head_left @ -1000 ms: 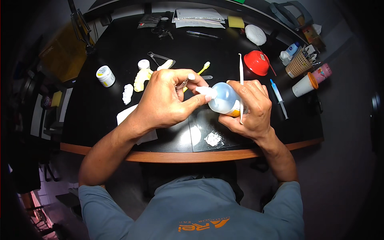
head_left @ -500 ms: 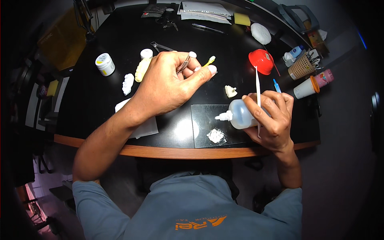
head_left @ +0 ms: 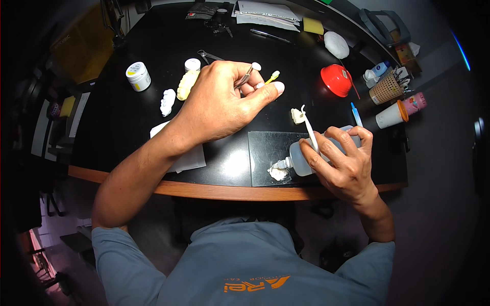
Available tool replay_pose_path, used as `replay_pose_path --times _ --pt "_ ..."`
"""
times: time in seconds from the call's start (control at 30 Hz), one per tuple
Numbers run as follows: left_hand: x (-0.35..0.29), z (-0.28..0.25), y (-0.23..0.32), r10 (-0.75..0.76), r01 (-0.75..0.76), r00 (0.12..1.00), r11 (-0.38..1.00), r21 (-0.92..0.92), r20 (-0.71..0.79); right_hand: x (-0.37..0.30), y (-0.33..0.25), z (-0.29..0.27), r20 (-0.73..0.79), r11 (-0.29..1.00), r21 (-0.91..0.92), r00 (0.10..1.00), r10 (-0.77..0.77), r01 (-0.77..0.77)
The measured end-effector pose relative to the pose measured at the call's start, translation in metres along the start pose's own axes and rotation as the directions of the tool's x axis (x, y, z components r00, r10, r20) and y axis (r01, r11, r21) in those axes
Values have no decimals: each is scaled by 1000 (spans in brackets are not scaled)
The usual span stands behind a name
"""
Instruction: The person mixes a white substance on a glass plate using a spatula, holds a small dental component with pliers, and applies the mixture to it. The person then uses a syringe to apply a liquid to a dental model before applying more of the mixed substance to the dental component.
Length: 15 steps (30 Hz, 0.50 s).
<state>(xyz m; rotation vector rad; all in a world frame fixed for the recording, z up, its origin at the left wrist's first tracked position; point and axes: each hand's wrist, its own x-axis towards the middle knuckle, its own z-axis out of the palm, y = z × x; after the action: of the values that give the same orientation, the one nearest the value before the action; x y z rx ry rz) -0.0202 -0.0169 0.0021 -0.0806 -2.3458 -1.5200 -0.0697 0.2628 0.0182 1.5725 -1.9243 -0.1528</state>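
Note:
My left hand point(head_left: 217, 104), fingers closed, holds up a metal-handled tool point(head_left: 246, 77) with a white round end and a thin yellow stick point(head_left: 272, 77) with a pale tip. My right hand point(head_left: 346, 166) grips a translucent squeeze bottle point(head_left: 301, 159), lying nearly sideways. A slim white double-ended instrument point(head_left: 311, 133) is also held between its fingers. The bottle's nozzle points left, over or against a small white mound point(head_left: 278, 175) on a glass slab point(head_left: 261, 145); contact cannot be told. Beyond the slab sits a small cream dental model piece point(head_left: 297, 117), close to the instrument's tip.
Left of my left hand are a yellow dental cast point(head_left: 185, 87), a white tooth-row cast point(head_left: 167, 103) and a white jar point(head_left: 138, 76). A red bowl point(head_left: 335, 81), a blue-capped pen-like item point(head_left: 356, 114), a cup point(head_left: 390, 116) and a woven holder point(head_left: 384, 92) stand right.
My right hand has tipped the bottle and brought its nozzle down toward the white mound. The white instrument now slants left. My left hand has shifted slightly right in the picture.

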Motion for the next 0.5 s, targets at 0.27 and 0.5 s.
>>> replay_pose_path --times 0.27,0.5 --pt "0 -2 3 13 -13 1000 1000 15 -5 3 0 -2 25 1000 3 1000 -15 15" --pt "1 -2 2 1 -1 1000 1000 -2 -2 -1 12 -10 -11 984 110 990 141 -139"
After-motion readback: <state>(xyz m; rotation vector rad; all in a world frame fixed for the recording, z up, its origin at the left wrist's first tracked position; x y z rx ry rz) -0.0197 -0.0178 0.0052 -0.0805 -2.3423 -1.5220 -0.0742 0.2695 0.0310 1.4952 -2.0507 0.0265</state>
